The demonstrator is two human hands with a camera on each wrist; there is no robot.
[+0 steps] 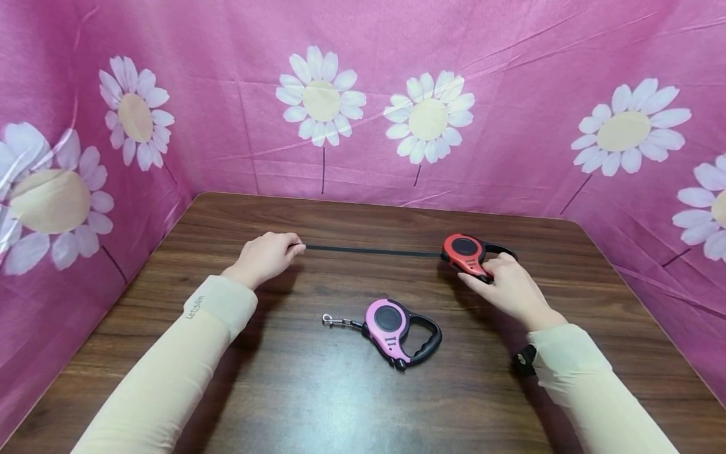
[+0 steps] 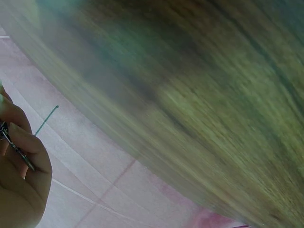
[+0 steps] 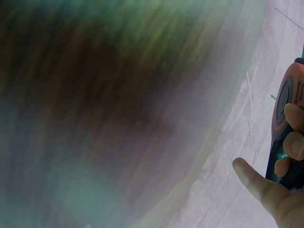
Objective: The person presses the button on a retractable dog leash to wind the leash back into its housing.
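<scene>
A red retractable dog leash (image 1: 465, 247) with a black handle is in my right hand (image 1: 513, 290), whose fingers curl round the handle. In the right wrist view, the thumb (image 3: 251, 178) sticks out beside it. The black leash strap (image 1: 371, 251) runs taut and straight leftward from the casing. Its far end is in my left hand (image 1: 266, 258), which pinches it; the left wrist view shows the metal clip (image 2: 18, 151) between the curled fingers. Nearer to me, a pink retractable leash (image 1: 388, 323) lies on the table, its silver clip (image 1: 334, 321) pointing left.
The brown wooden table (image 1: 283, 410) carries both leashes. Pink cloth (image 1: 374, 176) with large white daisies hangs along its back and both sides. A black band (image 1: 524, 359) is at my right wrist.
</scene>
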